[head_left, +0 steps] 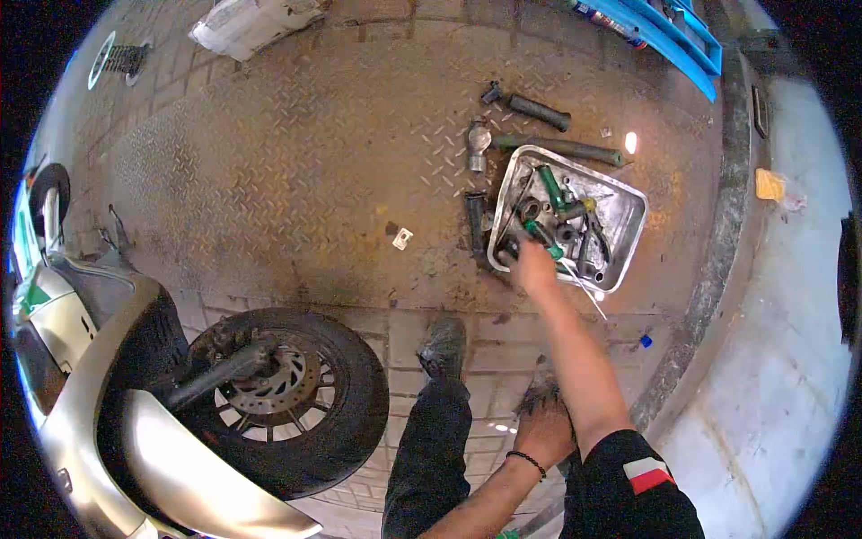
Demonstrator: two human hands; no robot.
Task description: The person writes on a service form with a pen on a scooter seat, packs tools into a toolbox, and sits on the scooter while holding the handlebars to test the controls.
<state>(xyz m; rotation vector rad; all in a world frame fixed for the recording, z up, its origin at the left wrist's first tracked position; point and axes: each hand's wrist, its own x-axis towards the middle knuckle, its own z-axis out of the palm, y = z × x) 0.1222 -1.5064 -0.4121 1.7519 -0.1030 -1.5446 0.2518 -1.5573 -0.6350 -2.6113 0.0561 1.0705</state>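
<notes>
My right hand [537, 265] reaches into the near left corner of a metal tray [639, 220]. Its fingers, partly blurred, close around a dark piece that I cannot make out. Beside them lie a green-handled tool [549, 186], a second green handle [541, 235], black pliers [599, 241], and several dark round metal parts. A thin pale rod [584, 289] sticks out over the tray's near rim. My left hand [545, 429], with a dark beaded bracelet at the wrist, rests by my right leg; its fingers are hard to make out against the dark shoe.
A ball-peen hammer [479, 144] and a black rubber grip [539, 112] lie beyond the tray, another black grip [476, 220] left of it. At left stands a scooter's front wheel [296, 404]. A blue rack [664, 36] is at the far right, a raised kerb [718, 269] along the right.
</notes>
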